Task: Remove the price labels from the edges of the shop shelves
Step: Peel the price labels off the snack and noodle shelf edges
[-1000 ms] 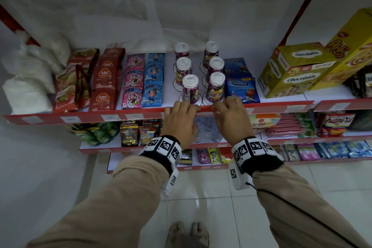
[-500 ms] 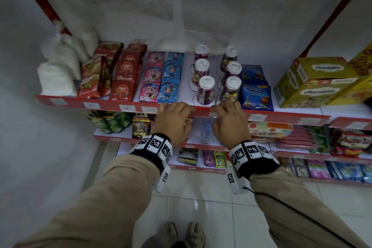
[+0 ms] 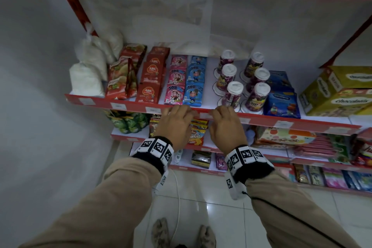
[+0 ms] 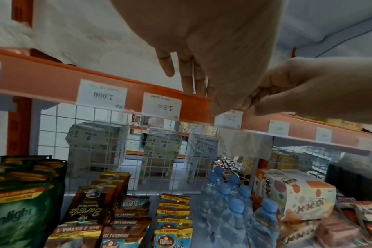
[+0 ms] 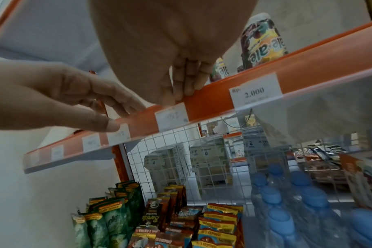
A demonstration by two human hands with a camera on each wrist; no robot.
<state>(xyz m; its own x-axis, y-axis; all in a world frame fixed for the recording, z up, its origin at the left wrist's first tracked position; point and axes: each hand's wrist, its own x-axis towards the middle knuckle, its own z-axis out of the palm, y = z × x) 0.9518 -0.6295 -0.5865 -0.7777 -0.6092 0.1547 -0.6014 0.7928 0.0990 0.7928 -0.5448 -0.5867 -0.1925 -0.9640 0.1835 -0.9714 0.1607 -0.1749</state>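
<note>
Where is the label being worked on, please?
In the head view, the label sits on the red shelf edge between the left hand and right hand.

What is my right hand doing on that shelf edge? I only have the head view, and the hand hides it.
Observer: In the right wrist view, the right hand has its fingers pinching the top edge of a price label.
Operator: What price?
Observer: The left wrist view shows 1.500 on it.
Operator: And the left hand?
Observer: The left hand lays straight fingers on the shelf edge and holds nothing.
</note>
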